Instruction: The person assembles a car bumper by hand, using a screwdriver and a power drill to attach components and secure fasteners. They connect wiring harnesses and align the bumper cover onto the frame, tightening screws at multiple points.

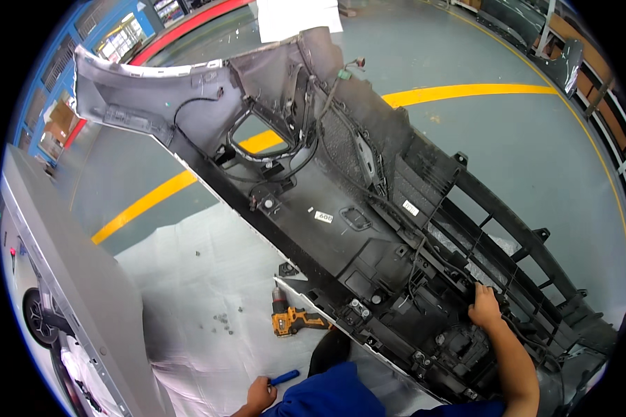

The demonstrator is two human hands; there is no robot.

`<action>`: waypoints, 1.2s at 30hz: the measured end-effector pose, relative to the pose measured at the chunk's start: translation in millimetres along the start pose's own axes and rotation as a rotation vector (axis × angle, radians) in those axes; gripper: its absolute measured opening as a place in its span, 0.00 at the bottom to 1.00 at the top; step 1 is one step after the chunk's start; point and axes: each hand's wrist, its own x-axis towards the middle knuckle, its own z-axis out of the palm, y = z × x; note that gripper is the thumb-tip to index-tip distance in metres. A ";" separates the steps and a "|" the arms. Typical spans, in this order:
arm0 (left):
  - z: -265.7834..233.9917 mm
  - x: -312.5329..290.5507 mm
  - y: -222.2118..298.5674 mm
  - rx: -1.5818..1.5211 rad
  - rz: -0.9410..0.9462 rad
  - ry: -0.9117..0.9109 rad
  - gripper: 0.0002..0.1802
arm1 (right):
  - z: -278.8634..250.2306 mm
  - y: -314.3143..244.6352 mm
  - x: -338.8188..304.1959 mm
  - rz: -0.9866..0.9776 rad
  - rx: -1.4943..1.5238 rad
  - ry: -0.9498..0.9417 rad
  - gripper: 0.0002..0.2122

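A large car bumper (313, 229) lies inner side up, running from the upper left to the lower right. My left hand (261, 395), low in the view, is closed around a slim blue tool (285, 377); its exact kind is unclear. On the bumper's lower grille side, my right hand (485, 304) has its fingers curled over a black inner part beside the wiring harness (368, 191). The fingertips are partly hidden there. A yellow and black cordless drill (295, 321) rests on the covered surface, close to the bumper's near edge.
Several small dark fasteners (222, 322) are scattered on the white sheet (188, 278) left of the drill. A grey car body panel (76, 292) stands at the left. Shelving with dark parts (570, 62) is at the far right. Yellow lines (480, 90) mark the floor.
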 end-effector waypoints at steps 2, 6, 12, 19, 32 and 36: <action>-1.6 -0.9 7.5 0.087 0.001 -0.144 0.17 | 2.1 5.7 -8.6 0.007 -0.023 -0.022 0.34; 31.6 -3.4 -31.4 0.115 0.224 -0.024 0.15 | 2.5 10.0 -11.1 0.013 -0.020 -0.015 0.33; 91.6 17.1 -83.1 0.352 -0.011 -0.123 0.16 | 7.5 12.0 -7.9 0.005 0.003 0.003 0.33; 91.7 24.8 -98.7 0.358 0.182 -0.140 0.13 | 14.6 15.6 -4.9 -0.029 -0.002 0.045 0.33; -56.2 97.7 79.8 0.054 -0.038 -0.210 0.25 | 22.9 5.0 -7.8 -0.031 0.005 0.048 0.33; -46.3 191.8 139.0 -0.238 -0.014 0.482 0.27 | 19.1 29.1 -16.5 -0.006 0.082 0.109 0.30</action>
